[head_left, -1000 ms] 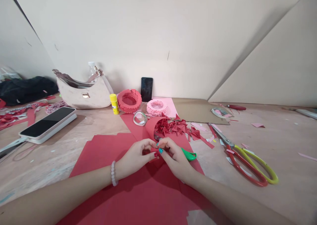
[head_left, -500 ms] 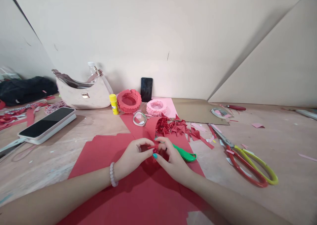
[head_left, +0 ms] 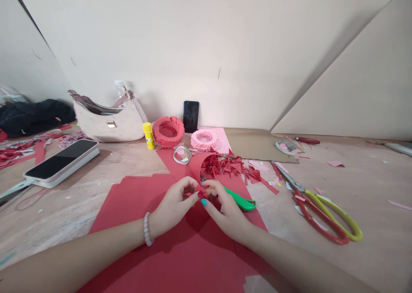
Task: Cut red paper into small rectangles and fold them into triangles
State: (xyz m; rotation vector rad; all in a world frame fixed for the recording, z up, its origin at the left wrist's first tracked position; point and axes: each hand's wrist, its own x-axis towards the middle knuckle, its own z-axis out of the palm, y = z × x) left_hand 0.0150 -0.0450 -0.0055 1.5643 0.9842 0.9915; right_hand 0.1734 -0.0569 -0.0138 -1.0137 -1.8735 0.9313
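Over the red paper sheets [head_left: 144,237], my left hand [head_left: 176,202] and my right hand [head_left: 224,206] meet fingertip to fingertip. Both are closed on a small piece of red paper [head_left: 200,189], mostly hidden by the fingers. Just beyond them a curled red paper [head_left: 197,164] opens toward a heap of small folded red paper pieces [head_left: 225,166]. A green-handled cutter [head_left: 241,200] lies beside my right hand, partly covered by it.
Scissors [head_left: 322,218] with red and yellow handles lie at right, among paper scraps. A red paper ring [head_left: 168,132], a pink paper ring [head_left: 204,140], a glue stick [head_left: 148,136] and a dark phone [head_left: 191,117] stand behind. At left are a handbag [head_left: 109,123] and a white-cased phone [head_left: 62,162].
The fingers have shifted slightly around the small red paper, and more of it shows above my left thumb. Everything else looks the same apart from a slight shift of the view.
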